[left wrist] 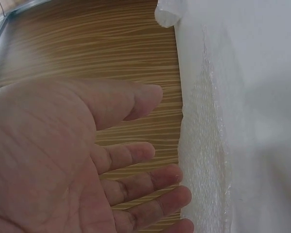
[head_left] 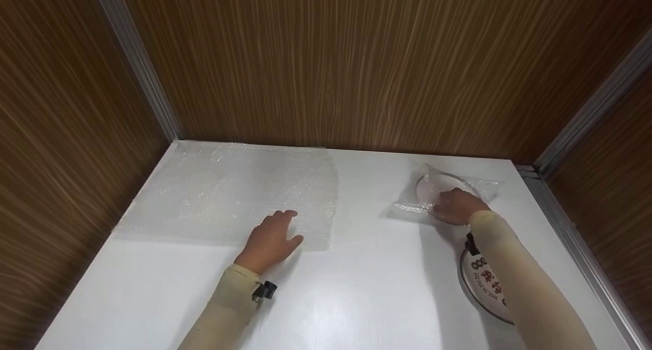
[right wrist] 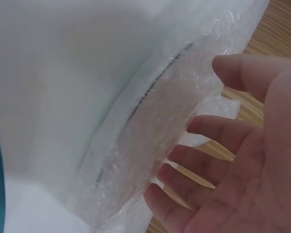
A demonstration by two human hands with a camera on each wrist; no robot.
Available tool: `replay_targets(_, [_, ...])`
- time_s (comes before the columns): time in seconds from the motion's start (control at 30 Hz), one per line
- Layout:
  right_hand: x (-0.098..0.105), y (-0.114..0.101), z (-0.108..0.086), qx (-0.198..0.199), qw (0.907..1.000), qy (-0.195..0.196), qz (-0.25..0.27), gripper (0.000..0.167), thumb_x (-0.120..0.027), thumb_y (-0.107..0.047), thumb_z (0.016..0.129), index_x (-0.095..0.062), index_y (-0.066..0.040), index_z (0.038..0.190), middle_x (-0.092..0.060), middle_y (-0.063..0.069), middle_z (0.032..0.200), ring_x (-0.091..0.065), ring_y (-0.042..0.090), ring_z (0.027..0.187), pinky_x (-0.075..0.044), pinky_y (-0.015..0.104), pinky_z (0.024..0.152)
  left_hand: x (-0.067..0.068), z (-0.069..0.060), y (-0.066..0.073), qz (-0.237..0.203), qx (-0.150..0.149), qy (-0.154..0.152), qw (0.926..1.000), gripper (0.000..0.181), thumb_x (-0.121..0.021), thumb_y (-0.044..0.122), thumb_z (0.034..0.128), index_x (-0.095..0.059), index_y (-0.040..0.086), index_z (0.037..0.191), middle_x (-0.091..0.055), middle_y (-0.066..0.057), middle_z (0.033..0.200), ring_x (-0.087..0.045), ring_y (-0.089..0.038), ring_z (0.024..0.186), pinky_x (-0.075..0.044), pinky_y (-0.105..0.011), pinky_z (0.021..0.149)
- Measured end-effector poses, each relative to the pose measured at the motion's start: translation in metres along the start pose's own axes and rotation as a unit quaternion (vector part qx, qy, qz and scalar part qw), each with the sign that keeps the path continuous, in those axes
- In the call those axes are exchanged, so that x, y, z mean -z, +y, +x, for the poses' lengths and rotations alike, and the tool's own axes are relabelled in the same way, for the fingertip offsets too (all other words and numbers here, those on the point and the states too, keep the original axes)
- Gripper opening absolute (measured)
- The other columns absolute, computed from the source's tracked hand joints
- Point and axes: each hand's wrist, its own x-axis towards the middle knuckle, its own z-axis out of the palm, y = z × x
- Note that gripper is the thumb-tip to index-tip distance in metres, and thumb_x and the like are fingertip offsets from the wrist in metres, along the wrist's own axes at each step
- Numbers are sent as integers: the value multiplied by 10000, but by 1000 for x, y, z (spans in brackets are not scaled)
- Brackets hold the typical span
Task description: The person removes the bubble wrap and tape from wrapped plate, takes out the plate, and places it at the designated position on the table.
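Observation:
A flat sheet of bubble wrap lies at the back left of the white table. Over its front right part is my left hand, with fingers loosely extended and nothing held. The left wrist view shows that palm bare beside the sheet's edge. A round plate wrapped in bubble wrap sits at the back right. My right hand is at its near right side; in the right wrist view the fingertips reach the plastic without curling round it. A second plate, dark-rimmed and printed with characters, lies partly hidden under my right forearm.
Wood-grain panels stand at the back and both sides of the white table. Metal posts run along the panel corners. A small black device is strapped to my left wrist.

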Motion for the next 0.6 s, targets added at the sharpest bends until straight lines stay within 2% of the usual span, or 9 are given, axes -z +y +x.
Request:
replay_targets(0.13, [0,-3,-1,186,9995,11,-254,574,-509,-382,1032,-561,12,1447,-533,284,1471,-472,511,1368,-350,652,1138,0,0,0,-23,-28,25,10000,571,-720,279,961,-550,35,1448,-623,-184,1343,-593,-391,1226,-505,-562,975])
replay_targets(0.33, [-1,-10,-4,375,9982,-39,-470,596,-477,-409,1047,-546,15,1460,-509,269,1502,-399,518,1421,-317,634,1170,1,1,1,-16,-21,-8,10000,569,-719,282,963,-549,47,1452,-619,-186,1346,-593,-390,1226,-508,-555,975])
replay_targets(0.6, [-7,-26,-7,788,9957,54,-475,531,-517,-395,1027,-624,-4,1369,-595,260,1402,-515,489,1327,-406,604,1111,0,0,2,-54,-105,-58,9999,569,-719,282,963,-546,47,1451,-611,-188,1361,-584,-396,1242,-505,-554,983])
